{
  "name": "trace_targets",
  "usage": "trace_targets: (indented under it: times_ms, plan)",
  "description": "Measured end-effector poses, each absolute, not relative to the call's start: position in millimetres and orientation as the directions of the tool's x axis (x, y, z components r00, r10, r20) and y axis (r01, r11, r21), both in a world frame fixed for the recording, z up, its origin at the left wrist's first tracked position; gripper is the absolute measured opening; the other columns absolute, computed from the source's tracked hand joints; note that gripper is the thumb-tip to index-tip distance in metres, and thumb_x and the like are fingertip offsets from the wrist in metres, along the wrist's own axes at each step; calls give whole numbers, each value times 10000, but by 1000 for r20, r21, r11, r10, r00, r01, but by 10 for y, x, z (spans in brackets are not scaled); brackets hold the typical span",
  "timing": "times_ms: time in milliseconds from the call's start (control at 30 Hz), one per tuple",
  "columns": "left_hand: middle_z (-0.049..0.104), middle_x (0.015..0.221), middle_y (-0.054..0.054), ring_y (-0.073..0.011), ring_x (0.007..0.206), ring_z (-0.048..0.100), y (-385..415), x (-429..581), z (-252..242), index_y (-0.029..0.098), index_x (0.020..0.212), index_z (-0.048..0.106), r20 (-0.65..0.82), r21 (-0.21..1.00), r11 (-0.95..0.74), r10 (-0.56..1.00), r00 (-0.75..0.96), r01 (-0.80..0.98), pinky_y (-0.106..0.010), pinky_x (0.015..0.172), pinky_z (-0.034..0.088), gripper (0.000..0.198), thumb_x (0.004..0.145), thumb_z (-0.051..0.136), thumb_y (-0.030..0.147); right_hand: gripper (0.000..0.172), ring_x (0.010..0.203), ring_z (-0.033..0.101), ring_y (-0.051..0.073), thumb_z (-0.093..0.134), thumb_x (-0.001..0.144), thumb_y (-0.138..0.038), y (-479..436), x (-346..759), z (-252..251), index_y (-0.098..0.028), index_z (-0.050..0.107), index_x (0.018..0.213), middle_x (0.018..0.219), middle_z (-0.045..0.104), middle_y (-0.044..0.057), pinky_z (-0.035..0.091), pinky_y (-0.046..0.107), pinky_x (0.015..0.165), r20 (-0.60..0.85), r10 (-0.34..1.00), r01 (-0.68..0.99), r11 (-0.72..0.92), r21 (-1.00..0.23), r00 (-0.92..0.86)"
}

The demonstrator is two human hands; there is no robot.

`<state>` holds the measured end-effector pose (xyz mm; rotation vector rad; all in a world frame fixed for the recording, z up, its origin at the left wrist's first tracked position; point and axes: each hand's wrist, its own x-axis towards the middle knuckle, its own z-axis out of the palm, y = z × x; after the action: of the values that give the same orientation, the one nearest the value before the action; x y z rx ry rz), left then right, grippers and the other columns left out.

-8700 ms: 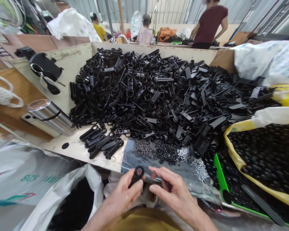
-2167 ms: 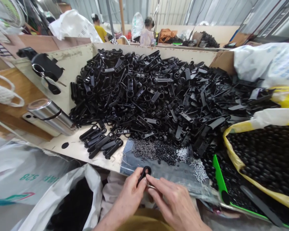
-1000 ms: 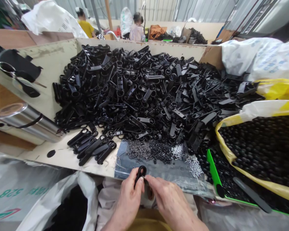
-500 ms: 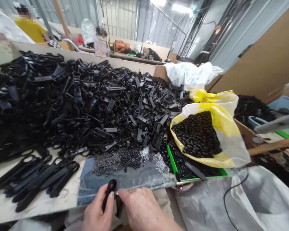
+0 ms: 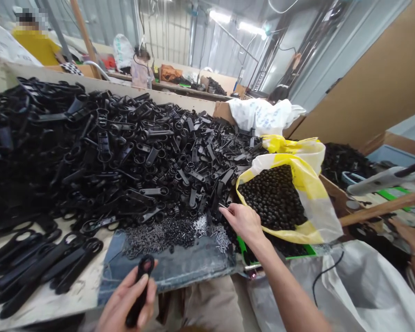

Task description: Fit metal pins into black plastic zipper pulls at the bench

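Observation:
My left hand [image 5: 133,299] is wrapped round a black handle-shaped part [image 5: 145,265], its ring end up, near the front edge of the blue cloth [image 5: 186,262]. Above the right end of the cloth, my right hand [image 5: 244,221] is closed in a pinch, with a thin metal piece [image 5: 224,206] sticking out from the fingertips. It is beside the bag of black balls [image 5: 273,196] and over the edge of the black pile. Small silver pins [image 5: 221,239] and small dark pieces [image 5: 145,237] lie on the cloth.
A large heap of black parts [image 5: 124,152] covers the table's back and left. Several black handles [image 5: 65,263] lie front left. A green tray [image 5: 306,250] sits partly under the bag. People [image 5: 36,44] are in the background; another person's arm [image 5: 413,240] shows at right.
My right hand has moved away from my left, up and to the right, to the bag's left side. My left hand still holds the black part, slightly further left. The view has shifted.

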<state>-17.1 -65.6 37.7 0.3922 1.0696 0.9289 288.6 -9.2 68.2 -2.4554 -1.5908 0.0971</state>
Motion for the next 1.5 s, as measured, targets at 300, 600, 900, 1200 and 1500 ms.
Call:
trace_targets:
  times_ms: [300, 600, 900, 1200, 1500]
  plan:
    - [742, 1040, -135, -193, 852, 626, -672, -293, 444, 136, 1211, 641, -537, 556, 562, 805, 251, -612, -289, 743, 478, 381, 900, 661, 355, 364, 517, 569, 184, 603, 903, -534, -148, 2749, 703, -210, 667, 749, 593, 627, 11, 350, 279, 524, 383, 803, 864, -296, -407, 456]
    - [705, 1339, -33, -246, 1301, 571, -759, -143, 469, 294, 1324, 656, -506, 592, 455, 852, 133, -665, -350, 1057, 426, 494, 845, 774, 296, 297, 656, 742, 146, 438, 1093, -363, -639, 1383, 465, -209, 675, 1002, 830, 759, 22, 510, 206, 567, 404, 883, 662, 453, -597, -240]
    - [742, 1073, -27, -197, 1079, 654, -745, -259, 389, 277, 1227, 689, -505, 620, 411, 861, 61, -669, -309, 985, 477, 397, 850, 811, 307, 313, 719, 760, 166, 458, 1101, -334, -778, 1205, 295, -162, 682, 1235, 973, 751, 93, 592, 227, 588, 507, 798, 603, 589, -538, -327]
    - [705, 1129, -48, -238, 1174, 585, -751, -185, 416, 229, 1064, 751, -465, 615, 395, 881, 91, -682, -342, 1009, 447, 297, 838, 818, 410, 231, 743, 767, 170, 555, 1041, -183, -798, 1189, 264, -149, 715, 1204, 914, 768, 93, 633, 221, 634, 624, 754, 559, 613, -558, -204]
    - [690, 1118, -32, -199, 1009, 640, -769, -144, 431, 252, 1131, 679, -446, 581, 415, 882, 152, -700, -370, 966, 485, 306, 873, 789, 375, 218, 820, 776, 192, 587, 1012, -125, -794, 1175, 269, -148, 724, 1180, 955, 787, 104, 650, 249, 693, 679, 709, 557, 648, -519, -191]
